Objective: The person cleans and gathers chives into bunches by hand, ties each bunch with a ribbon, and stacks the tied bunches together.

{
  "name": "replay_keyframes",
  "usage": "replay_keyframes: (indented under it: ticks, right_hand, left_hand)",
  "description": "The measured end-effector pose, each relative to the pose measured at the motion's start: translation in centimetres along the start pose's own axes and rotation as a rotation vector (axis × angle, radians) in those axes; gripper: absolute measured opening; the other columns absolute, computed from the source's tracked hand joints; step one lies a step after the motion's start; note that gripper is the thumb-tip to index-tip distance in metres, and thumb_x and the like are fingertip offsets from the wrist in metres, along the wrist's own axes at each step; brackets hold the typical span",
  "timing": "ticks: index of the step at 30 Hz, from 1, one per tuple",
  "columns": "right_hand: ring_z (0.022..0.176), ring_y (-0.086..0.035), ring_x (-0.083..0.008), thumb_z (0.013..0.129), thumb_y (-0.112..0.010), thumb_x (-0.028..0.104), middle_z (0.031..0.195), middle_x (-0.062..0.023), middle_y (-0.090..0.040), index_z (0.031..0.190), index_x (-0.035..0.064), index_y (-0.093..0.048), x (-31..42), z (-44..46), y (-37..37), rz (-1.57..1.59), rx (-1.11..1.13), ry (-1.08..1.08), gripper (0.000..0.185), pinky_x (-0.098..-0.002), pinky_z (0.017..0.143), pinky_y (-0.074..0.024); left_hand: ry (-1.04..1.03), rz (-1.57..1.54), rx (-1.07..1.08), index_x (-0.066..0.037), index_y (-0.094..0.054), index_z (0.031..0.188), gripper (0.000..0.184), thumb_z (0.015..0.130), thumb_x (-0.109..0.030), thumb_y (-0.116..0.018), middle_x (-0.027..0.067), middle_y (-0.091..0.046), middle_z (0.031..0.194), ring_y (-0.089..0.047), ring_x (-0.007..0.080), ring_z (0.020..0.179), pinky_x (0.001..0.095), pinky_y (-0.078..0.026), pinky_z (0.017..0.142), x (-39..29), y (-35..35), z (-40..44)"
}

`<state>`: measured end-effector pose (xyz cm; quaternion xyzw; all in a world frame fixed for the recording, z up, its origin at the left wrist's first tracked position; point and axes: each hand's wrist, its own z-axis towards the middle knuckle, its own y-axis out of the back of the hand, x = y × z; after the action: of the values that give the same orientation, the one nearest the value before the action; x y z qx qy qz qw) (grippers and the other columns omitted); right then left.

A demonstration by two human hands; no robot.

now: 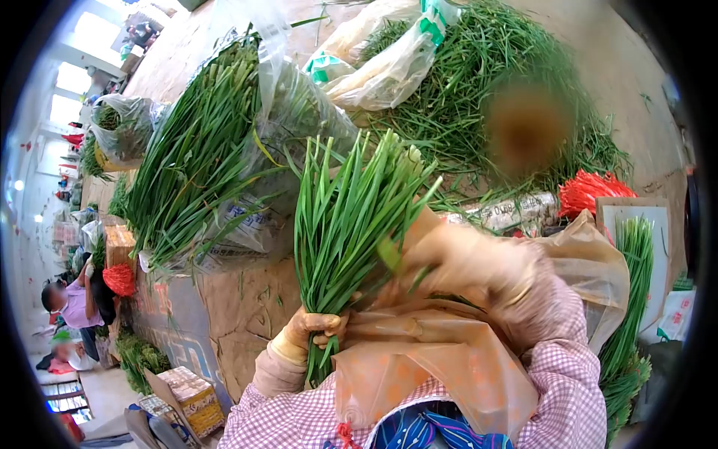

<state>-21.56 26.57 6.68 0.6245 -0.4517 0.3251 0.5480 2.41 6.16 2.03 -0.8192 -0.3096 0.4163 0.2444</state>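
My left hand [318,329] is closed around the narrow lower part of a bunch of garlic chives [348,217], held upright in front of my body. The bunch fans out upward, with pale cut ends along its top. On the right side of the bunch, my right hand [456,258] is smeared by motion. A loose leaf shows by its blurred fingers, and whether they grip it is unclear. Below both hands, a translucent brown plastic apron [434,367] covers my lap.
A large pile of chives [179,157] lies on plastic bags at the left. Loose green trimmings [479,82] heap at the back near a white plastic bag [381,67]. Red ties [594,193] and more chives [632,292] are at the right. Another person [78,299] works far left.
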Motion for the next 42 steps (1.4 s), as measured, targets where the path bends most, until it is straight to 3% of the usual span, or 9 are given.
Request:
replay_keyframes:
  ticks: [3, 6, 15, 21, 25, 27, 33, 39, 42]
  right_hand:
    - [0.066, -0.056, -0.0073, 0.081, -0.064, 0.004, 0.072, 0.0, -0.058, 0.097, 0.0024, -0.064, -3.6, -3.3, 5.9, 0.585, -0.777, -0.088, 0.016, -0.02, 0.059, -0.0443]
    - [0.078, -0.055, -0.0071, 0.085, -0.067, 0.011, 0.086, 0.0025, -0.058, 0.114, 0.0059, -0.056, -12.4, -2.7, 8.6, 0.087, -1.15, -0.147, 0.032, -0.0209, 0.07, -0.0467]
    - [0.068, -0.056, -0.0093, 0.09, -0.063, 0.023, 0.08, -0.0007, -0.063, 0.104, 0.0039, -0.062, -5.9, 3.8, 4.8, 0.273, -0.693, 0.057, 0.024, -0.0258, 0.066, -0.0477]
    - [0.056, -0.047, -0.0032, 0.09, -0.063, 0.028, 0.07, 0.004, -0.06, 0.087, 0.0078, -0.066, -9.5, -0.8, 7.8, 0.236, -1.315, 0.1, 0.02, -0.0187, 0.049, -0.0368]
    - [0.062, -0.056, -0.0066, 0.089, -0.064, 0.022, 0.071, 0.0003, -0.064, 0.092, 0.0083, -0.068, -1.7, 0.0, 3.4, 0.477, -0.906, -0.136, 0.014, -0.0212, 0.052, -0.0428]
    - [0.065, -0.059, -0.0102, 0.088, -0.064, 0.017, 0.072, -0.0017, -0.066, 0.095, 0.0045, -0.067, -0.4, 1.6, 2.2, -0.211, -0.66, -0.388, 0.015, -0.0242, 0.058, -0.0466]
    - [0.056, -0.049, -0.0075, 0.086, -0.062, 0.007, 0.067, 0.0001, -0.056, 0.086, 0.0014, -0.063, -4.0, 2.7, 1.2, 0.506, -0.737, -0.251, 0.006, -0.0222, 0.051, -0.0399]
    - [0.055, -0.049, -0.0059, 0.091, -0.062, 0.019, 0.064, 0.0019, -0.057, 0.087, 0.0059, -0.063, -12.6, -2.3, 7.3, 0.408, -1.524, -0.154, 0.014, -0.0223, 0.049, -0.0397]
    - [0.064, -0.054, -0.0072, 0.087, -0.065, 0.033, 0.081, 0.0005, -0.06, 0.11, 0.0048, -0.059, -10.2, 3.2, 8.0, 0.402, -1.203, -0.231, 0.037, -0.0245, 0.056, -0.0425]
  left_hand:
    - [0.061, -0.038, -0.041, -0.004, -0.05, 0.127, 0.059, 0.073, -0.015, -0.071, 0.0028, -0.045, 0.06, -0.03, 0.0066, 0.037, 0.0196, -0.024, 0.035, -1.5, -1.8, -0.7]
    - [0.079, 0.018, -0.056, -0.004, -0.05, 0.127, 0.059, 0.073, -0.016, -0.071, 0.0036, -0.047, 0.064, -0.032, 0.0072, 0.039, 0.0199, -0.026, 0.036, -1.5, -1.1, -0.8]
    - [0.124, 0.127, -0.09, -0.004, -0.05, 0.127, 0.059, 0.074, -0.017, -0.071, 0.0061, -0.05, 0.075, -0.038, 0.0089, 0.044, 0.0209, -0.03, 0.039, -1.2, 0.3, -0.6]
    - [0.168, 0.147, -0.079, -0.003, -0.05, 0.127, 0.058, 0.075, -0.018, -0.071, 0.0078, -0.052, 0.083, -0.042, 0.01, 0.047, 0.0215, -0.033, 0.04, -1.6, 0.3, 0.1]
    - [0.18, 0.155, -0.073, -0.003, -0.051, 0.127, 0.058, 0.075, -0.019, -0.071, 0.0089, -0.054, 0.088, -0.045, 0.0108, 0.05, 0.022, -0.035, 0.042, -1.8, 0.1, 0.6]
    - [0.18, 0.159, -0.072, -0.003, -0.051, 0.127, 0.058, 0.075, -0.019, -0.071, 0.0095, -0.055, 0.09, -0.046, 0.0112, 0.051, 0.0222, -0.036, 0.042, -1.8, 0.1, 0.6]
    - [0.18, 0.168, -0.07, -0.003, -0.051, 0.127, 0.058, 0.076, -0.02, -0.071, 0.0111, -0.057, 0.098, -0.05, 0.0123, 0.054, 0.0228, -0.039, 0.044, -1.4, 0.4, 0.3]
    - [0.156, 0.212, -0.041, -0.003, -0.051, 0.127, 0.058, 0.076, -0.021, -0.071, 0.0128, -0.059, 0.105, -0.054, 0.0134, 0.058, 0.0235, -0.042, 0.046, -1.4, 1.7, 0.7]
    - [0.056, 0.495, 0.039, -0.003, -0.051, 0.127, 0.058, 0.076, -0.021, -0.071, 0.0136, -0.061, 0.109, -0.056, 0.014, 0.06, 0.0238, -0.043, 0.047, 1.0, 7.5, -0.6]
